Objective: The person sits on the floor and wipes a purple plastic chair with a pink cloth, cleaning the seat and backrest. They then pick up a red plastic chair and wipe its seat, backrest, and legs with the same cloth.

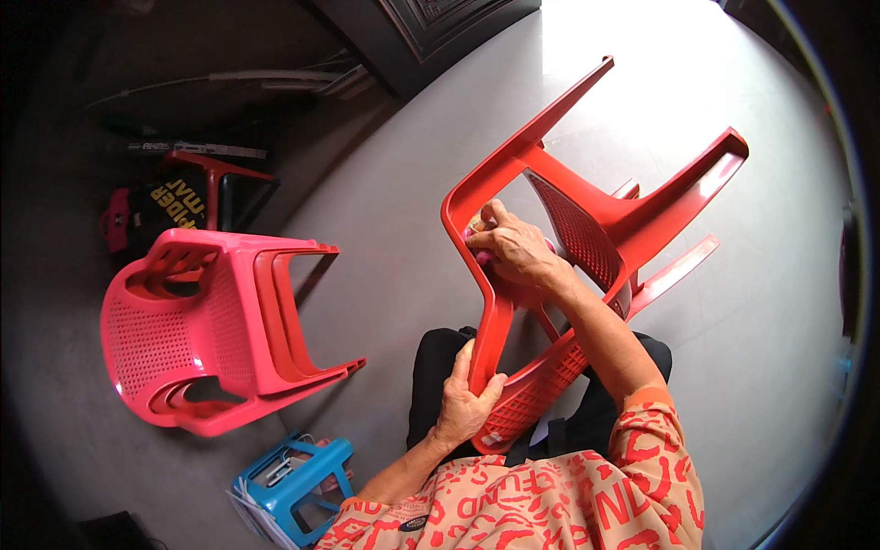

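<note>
A red plastic child's armchair (591, 234) lies tilted across my lap, its legs pointing up and to the right. My left hand (466, 403) is wrapped round the lower part of its curved arm rail, near the latticed backrest. Inside that same rail, higher up, my right hand (515, 246) is closed on a crumpled pink and yellowish wad (482, 249) that looks like a cloth. The wad touches the rail's inner side. My fingers hide most of it.
To the left stands a stack of small armchairs (234, 321), pink on top with red below. Nearer me is a blue stool (312, 472) with papers and small items. A black bag (170, 206) rests by a dark red chair behind the stack. A dark panelled door (449, 32) is at the top.
</note>
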The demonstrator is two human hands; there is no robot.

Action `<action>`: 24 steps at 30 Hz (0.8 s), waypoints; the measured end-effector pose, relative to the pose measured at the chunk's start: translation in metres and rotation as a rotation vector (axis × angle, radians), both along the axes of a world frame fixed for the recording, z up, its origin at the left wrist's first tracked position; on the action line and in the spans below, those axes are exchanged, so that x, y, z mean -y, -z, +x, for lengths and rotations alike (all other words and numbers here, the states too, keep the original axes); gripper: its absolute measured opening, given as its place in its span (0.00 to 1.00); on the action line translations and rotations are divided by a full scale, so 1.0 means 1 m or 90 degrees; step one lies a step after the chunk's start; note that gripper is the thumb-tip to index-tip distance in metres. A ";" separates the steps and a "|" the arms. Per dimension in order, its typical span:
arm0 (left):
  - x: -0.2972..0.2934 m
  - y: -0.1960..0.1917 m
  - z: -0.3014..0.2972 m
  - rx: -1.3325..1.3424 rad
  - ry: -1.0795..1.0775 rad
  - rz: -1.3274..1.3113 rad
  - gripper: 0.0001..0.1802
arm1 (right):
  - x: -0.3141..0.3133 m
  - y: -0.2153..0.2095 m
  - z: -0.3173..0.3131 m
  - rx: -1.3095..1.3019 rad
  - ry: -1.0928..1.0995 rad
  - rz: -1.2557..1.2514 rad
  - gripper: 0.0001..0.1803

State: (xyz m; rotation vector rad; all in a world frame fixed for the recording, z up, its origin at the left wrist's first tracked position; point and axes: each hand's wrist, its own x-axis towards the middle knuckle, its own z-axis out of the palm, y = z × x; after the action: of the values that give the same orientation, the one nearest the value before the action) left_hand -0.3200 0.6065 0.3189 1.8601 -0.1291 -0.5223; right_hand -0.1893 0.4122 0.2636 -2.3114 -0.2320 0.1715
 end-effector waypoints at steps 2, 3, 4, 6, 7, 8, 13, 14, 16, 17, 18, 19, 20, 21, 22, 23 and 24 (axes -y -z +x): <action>-0.001 0.000 0.001 0.009 0.015 0.021 0.33 | -0.006 0.013 0.019 0.001 -0.004 -0.065 0.17; 0.000 0.000 0.001 0.034 0.023 0.030 0.33 | -0.009 0.017 0.025 0.008 0.005 -0.087 0.16; 0.000 -0.001 0.001 0.058 0.032 0.039 0.33 | -0.012 0.021 0.031 0.015 0.014 -0.110 0.15; -0.001 0.000 0.002 0.069 0.039 0.050 0.33 | -0.017 0.026 0.042 0.045 0.045 -0.145 0.12; -0.001 0.001 0.002 0.078 0.040 0.048 0.33 | -0.020 0.028 0.047 0.040 0.056 -0.171 0.11; -0.001 0.001 0.002 0.089 0.040 0.047 0.33 | -0.023 0.028 0.052 0.037 0.067 -0.195 0.11; -0.002 -0.003 0.005 -0.014 0.017 0.045 0.32 | -0.028 0.038 0.065 0.077 0.156 -0.256 0.11; -0.002 -0.003 0.007 -0.011 0.018 0.048 0.32 | -0.025 0.038 0.066 0.080 0.175 -0.255 0.11; -0.001 -0.002 0.009 0.045 0.036 0.055 0.32 | -0.018 0.039 0.069 0.085 0.215 -0.253 0.11; -0.001 -0.001 0.009 0.072 0.046 0.060 0.32 | -0.014 0.039 0.071 0.075 0.230 -0.225 0.12; -0.002 0.000 0.010 0.062 0.043 0.057 0.32 | -0.009 0.037 0.072 0.068 0.242 -0.217 0.13; -0.003 0.000 0.009 0.051 0.041 0.054 0.32 | -0.004 0.038 0.074 0.063 0.258 -0.223 0.14; -0.004 0.001 0.008 0.040 0.040 0.050 0.32 | 0.003 0.040 0.075 0.057 0.276 -0.230 0.16; -0.003 0.002 0.008 0.046 0.039 0.051 0.32 | 0.012 0.037 0.076 0.042 0.307 -0.276 0.16; -0.003 0.004 0.007 0.053 0.038 0.052 0.32 | 0.024 0.044 0.083 0.008 0.347 -0.267 0.12; -0.003 0.004 0.008 0.057 0.039 0.050 0.32 | 0.032 0.040 0.084 -0.004 0.354 -0.251 0.12; -0.002 0.004 0.009 0.044 0.045 0.043 0.33 | 0.039 0.036 0.084 -0.015 0.361 -0.236 0.13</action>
State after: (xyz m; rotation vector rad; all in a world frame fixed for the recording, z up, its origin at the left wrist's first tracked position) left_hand -0.3108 0.6084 0.3153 1.9465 -0.2264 -0.5166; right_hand -0.1051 0.3734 0.2279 -2.6355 0.5067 -0.0520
